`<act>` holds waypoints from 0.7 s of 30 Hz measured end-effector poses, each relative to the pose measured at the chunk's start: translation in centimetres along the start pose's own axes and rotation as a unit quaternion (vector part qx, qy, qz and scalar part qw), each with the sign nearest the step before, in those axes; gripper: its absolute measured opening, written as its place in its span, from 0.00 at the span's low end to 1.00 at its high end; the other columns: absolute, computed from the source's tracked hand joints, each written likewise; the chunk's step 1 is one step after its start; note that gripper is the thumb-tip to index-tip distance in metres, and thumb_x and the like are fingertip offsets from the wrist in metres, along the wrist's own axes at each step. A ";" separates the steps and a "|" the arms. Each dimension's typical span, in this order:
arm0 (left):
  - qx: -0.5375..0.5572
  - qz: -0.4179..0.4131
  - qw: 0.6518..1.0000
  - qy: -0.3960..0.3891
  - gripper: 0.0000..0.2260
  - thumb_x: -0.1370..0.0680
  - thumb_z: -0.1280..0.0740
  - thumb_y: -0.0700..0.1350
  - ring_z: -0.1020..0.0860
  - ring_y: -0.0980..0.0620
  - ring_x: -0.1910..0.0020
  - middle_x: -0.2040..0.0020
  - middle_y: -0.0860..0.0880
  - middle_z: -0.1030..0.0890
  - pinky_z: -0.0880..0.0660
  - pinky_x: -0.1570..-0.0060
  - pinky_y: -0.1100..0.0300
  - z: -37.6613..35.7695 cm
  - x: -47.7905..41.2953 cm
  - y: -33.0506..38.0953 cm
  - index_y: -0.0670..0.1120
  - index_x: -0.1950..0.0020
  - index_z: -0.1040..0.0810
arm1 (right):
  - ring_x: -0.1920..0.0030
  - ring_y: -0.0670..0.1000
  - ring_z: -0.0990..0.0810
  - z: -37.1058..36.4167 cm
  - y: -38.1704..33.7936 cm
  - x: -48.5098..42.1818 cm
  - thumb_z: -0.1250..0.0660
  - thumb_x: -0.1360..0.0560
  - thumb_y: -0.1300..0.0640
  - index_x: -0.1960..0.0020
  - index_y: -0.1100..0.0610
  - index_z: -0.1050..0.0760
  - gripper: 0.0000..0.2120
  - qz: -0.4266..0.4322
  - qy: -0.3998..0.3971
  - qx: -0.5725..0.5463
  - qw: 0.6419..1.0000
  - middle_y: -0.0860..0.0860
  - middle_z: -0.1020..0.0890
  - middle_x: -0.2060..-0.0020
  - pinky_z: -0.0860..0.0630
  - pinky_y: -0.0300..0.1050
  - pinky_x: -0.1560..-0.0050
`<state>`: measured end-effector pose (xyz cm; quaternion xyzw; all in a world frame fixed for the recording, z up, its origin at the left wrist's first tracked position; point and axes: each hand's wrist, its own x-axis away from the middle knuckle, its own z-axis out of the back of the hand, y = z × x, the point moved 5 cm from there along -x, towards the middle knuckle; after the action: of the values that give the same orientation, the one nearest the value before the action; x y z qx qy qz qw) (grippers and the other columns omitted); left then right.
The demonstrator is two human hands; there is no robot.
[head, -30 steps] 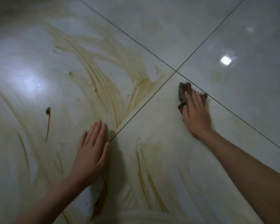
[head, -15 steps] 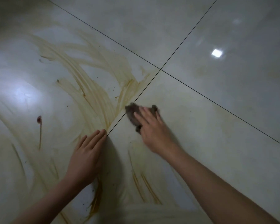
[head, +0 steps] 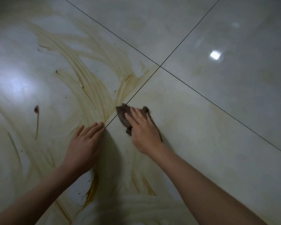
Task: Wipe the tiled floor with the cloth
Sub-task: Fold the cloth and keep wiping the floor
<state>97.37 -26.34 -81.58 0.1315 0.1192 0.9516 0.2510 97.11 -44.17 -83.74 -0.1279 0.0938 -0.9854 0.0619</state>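
A small dark brown cloth lies on the glossy pale tiled floor, just right of a dark grout line. My right hand presses flat on the cloth with straight fingers, covering most of it. My left hand rests flat on the floor to the left, fingertips at the grout line, holding nothing. Yellow-brown smears sweep in arcs across the left tile.
Two grout lines cross at a junction above the hands. A small reddish blob with a thin trail sits on the left tile. Darker orange streaks lie near my left forearm. A lamp's reflection glints on the right tile.
My right hand has slid the cloth from near the grout junction down and left, to beside my left hand. My left hand has stayed flat in place.
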 end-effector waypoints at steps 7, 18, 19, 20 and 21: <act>-0.013 0.009 0.999 -0.037 0.24 0.20 0.40 0.42 0.44 0.50 0.23 0.23 0.49 0.41 0.54 0.25 0.49 -0.1 0.1 -0.1 0.45 0.23 0.38 | 0.27 0.54 0.34 -3.4 -6.5 12.9 0.35 0.30 0.51 0.31 0.54 0.26 0.27 0.089 -0.044 -0.038 0.994 0.53 0.30 0.28 0.30 0.56 0.33; -0.072 0.003 0.994 -0.077 0.26 0.19 0.44 0.42 0.51 0.49 0.22 0.21 0.48 0.50 0.55 0.24 0.47 -0.3 0.0 0.4 0.45 0.21 0.47 | 0.22 0.53 0.59 0.1 0.9 0.1 0.46 0.19 0.53 0.21 0.56 0.54 0.30 -0.089 -0.036 -0.014 0.995 0.55 0.55 0.21 0.60 0.56 0.24; -0.076 0.005 0.994 -0.084 0.27 0.19 0.44 0.43 0.52 0.48 0.22 0.21 0.47 0.52 0.56 0.24 0.47 -0.4 0.1 0.4 0.45 0.21 0.49 | 0.22 0.54 0.60 -1.1 -0.6 2.0 0.47 0.19 0.53 0.21 0.57 0.53 0.30 -0.079 -0.031 -0.027 0.996 0.56 0.55 0.21 0.60 0.57 0.24; -0.081 0.009 0.993 -0.090 0.27 0.19 0.44 0.43 0.54 0.48 0.22 0.21 0.47 0.54 0.56 0.24 0.47 -0.6 0.1 0.4 0.45 0.21 0.51 | 0.22 0.55 0.60 -2.4 -2.4 4.7 0.47 0.20 0.52 0.21 0.56 0.52 0.30 -0.053 -0.017 -0.032 0.998 0.55 0.53 0.21 0.56 0.59 0.24; -0.092 0.014 0.991 -0.097 0.28 0.19 0.45 0.44 0.56 0.47 0.22 0.21 0.46 0.56 0.56 0.24 0.47 -0.7 0.2 0.5 0.45 0.21 0.52 | 0.22 0.55 0.57 -3.6 -4.3 8.0 0.47 0.20 0.50 0.21 0.55 0.48 0.29 -0.023 -0.005 -0.027 0.999 0.54 0.50 0.21 0.50 0.61 0.24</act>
<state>96.81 -26.78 -82.10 0.2012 0.0049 0.9446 0.2593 88.07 -40.58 -84.40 -0.1370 0.1175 -0.9829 0.0365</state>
